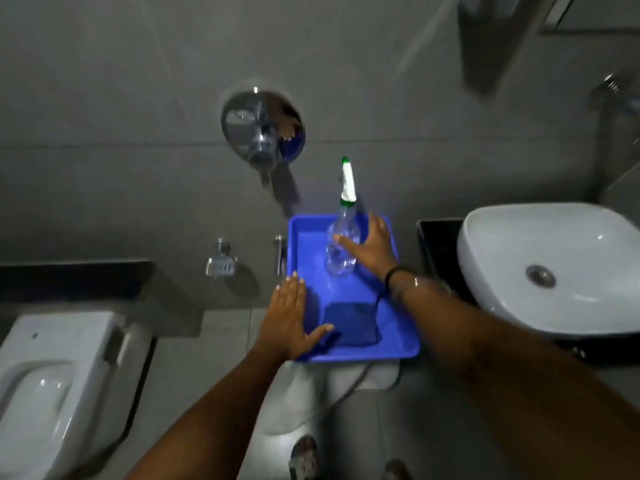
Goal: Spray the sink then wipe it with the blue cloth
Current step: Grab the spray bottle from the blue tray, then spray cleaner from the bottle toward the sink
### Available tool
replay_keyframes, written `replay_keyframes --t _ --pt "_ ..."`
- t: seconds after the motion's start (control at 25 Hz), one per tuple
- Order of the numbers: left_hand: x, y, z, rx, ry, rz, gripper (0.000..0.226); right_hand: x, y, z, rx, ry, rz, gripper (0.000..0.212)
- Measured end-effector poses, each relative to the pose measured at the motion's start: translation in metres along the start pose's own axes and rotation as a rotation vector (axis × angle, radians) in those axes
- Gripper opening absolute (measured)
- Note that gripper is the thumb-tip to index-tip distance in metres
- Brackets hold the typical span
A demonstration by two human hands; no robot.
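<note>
A clear spray bottle [341,242] with a white and green nozzle stands upright at the far end of a blue tray [398,327]. My right hand [372,249] curls around the bottle's right side, thumb across its front. A folded blue cloth [349,323] lies at the tray's near end. My left hand [289,318] rests flat and open on the tray's left rim, its thumb touching the cloth's edge. The white sink [554,268] with its metal drain sits to the right of the tray.
A white toilet [52,386] stands at the lower left under a dark ledge [72,278]. Chrome wall fittings [261,128] hang on the grey tiled wall above the tray. A dark counter [438,244] carries the sink. A white stool [311,393] supports the tray.
</note>
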State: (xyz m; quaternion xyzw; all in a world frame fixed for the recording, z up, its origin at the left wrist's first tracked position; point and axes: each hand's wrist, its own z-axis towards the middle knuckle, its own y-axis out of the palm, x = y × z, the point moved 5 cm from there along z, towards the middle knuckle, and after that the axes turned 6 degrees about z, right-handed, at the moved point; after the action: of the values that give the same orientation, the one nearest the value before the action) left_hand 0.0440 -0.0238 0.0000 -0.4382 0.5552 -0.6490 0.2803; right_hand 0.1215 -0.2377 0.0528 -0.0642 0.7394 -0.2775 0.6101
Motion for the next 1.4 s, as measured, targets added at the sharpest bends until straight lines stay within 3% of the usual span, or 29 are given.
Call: replay_keyframes --t 0.2,0.32,0.44,0.52,0.68,0.8,0.92,1.08,1.2,1.28,1.4 --pt "-0.023 0.06 -0.011 -0.216 -0.071 -0.013 0.13 -0.037 0.007 0.076 0.071 -0.062 0.066 0.108" --pt "-0.019 0.073 -0.013 -0.236 -0.073 -0.003 0.129 -0.049 0.018 0.094 0.092 -0.14 0.196 0.084" --pt "-0.023 0.076 -0.011 -0.244 -0.085 -0.018 0.133 -0.062 0.019 0.102 0.154 -0.154 0.235 0.045" --pt "-0.024 0.076 -0.012 -0.254 -0.083 -0.036 0.137 -0.068 0.019 0.095 0.172 -0.139 0.244 0.034" --pt "-0.023 0.076 -0.011 -0.268 -0.076 -0.042 0.14 -0.098 0.005 0.055 0.229 -0.213 0.207 0.03" --pt "-0.024 0.078 -0.011 -0.267 -0.075 -0.047 0.142 -0.121 -0.036 -0.002 0.346 -0.324 0.308 0.03" --pt "-0.024 0.08 -0.012 -0.268 -0.078 -0.041 0.143 -0.122 -0.066 -0.058 0.222 -0.363 0.313 0.026" --pt "-0.024 0.082 -0.012 -0.284 -0.074 -0.047 0.144 -0.035 -0.035 -0.12 -0.014 0.066 0.035 0.01" --pt "-0.025 0.084 -0.012 -0.287 -0.075 -0.038 0.145 0.044 -0.015 -0.161 -0.123 0.374 -0.006 0.016" --pt "-0.025 0.085 -0.012 -0.285 -0.072 -0.037 0.144 0.075 -0.008 -0.173 -0.106 0.512 0.014 0.026" --pt "-0.025 0.086 -0.012 -0.281 -0.072 -0.016 0.143 0.097 0.001 -0.167 -0.038 0.628 -0.074 0.019"
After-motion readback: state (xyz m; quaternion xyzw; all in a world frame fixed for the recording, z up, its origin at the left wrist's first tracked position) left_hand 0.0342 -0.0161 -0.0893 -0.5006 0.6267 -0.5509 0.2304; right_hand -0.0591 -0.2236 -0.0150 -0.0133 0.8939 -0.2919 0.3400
